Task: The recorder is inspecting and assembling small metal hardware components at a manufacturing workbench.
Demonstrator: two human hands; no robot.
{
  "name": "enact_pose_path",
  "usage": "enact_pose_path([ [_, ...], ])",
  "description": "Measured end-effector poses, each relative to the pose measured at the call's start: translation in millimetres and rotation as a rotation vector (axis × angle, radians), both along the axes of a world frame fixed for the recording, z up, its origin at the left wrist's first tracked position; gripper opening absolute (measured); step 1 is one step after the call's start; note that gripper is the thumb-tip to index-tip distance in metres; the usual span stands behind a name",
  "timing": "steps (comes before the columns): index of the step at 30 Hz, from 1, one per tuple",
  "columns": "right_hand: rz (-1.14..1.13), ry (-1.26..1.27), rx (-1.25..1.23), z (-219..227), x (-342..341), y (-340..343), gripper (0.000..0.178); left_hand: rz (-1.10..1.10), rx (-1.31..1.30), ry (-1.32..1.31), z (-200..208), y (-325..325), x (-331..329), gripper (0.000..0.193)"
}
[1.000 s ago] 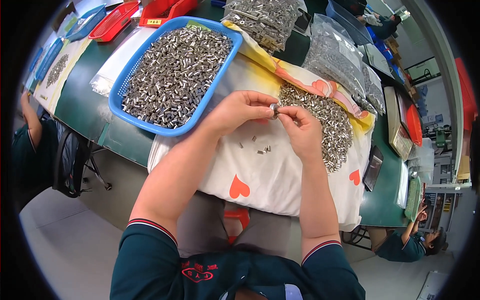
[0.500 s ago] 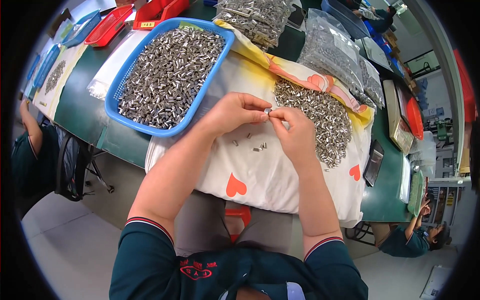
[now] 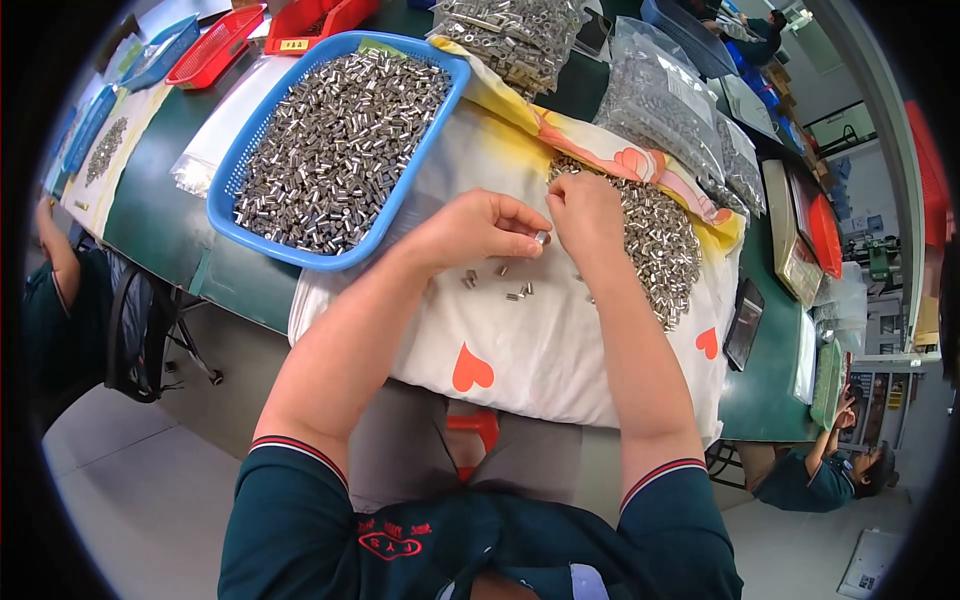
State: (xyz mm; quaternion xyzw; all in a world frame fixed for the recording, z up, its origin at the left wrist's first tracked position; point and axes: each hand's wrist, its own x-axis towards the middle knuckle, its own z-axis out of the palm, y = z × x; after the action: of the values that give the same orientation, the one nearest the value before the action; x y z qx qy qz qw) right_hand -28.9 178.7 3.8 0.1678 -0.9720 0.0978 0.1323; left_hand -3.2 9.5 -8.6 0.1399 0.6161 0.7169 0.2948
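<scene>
My left hand (image 3: 487, 228) is over the white cloth (image 3: 540, 370), thumb and fingers pinched on a small shiny metal sleeve (image 3: 542, 237). At the near-left border of a heap of metal sleeves (image 3: 665, 250), my right hand (image 3: 588, 212) has its fingers pressed together; whatever they hold is hidden. Several loose sleeves (image 3: 514, 295) lie on the cloth below my left hand. Left of my hands stands a blue plastic basket (image 3: 222, 215) full of similar short metal pieces.
Clear bags of metal parts (image 3: 660, 95) stand behind the heap. Red trays (image 3: 215, 48) sit at the back left. A dark phone-like device (image 3: 744, 325) lies right of the cloth on the green table (image 3: 770, 405). Other people (image 3: 825, 480) are at the sides.
My right hand has moved up and away from my left hand to the heap's border. My left hand has stayed nearly in place, keeping the metal sleeve.
</scene>
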Motion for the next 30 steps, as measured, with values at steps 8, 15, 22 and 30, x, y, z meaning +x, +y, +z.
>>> enact_pose_path([
  [8, -0.09, -0.128, 0.023, 0, -11, 4, 0.007, 0.042, 0.047, -0.078, 2, 1, 0, 0.03],
  [15, -0.057, -0.115, -0.388, 22, 24, 1, 0.008, 0.104, 0.108, -0.047, 0, -1, -4, 0.03],
  [22, 0.047, -0.321, -0.95, 19, 56, -1, 0.009, 0.158, 0.221, -0.11, 0, -3, -3, 0.031],
  [30, 0.085, 0.056, -0.527, 16, 61, -8, 0.005, 0.158, 0.097, -0.019, -6, 1, -5, 0.029],
])
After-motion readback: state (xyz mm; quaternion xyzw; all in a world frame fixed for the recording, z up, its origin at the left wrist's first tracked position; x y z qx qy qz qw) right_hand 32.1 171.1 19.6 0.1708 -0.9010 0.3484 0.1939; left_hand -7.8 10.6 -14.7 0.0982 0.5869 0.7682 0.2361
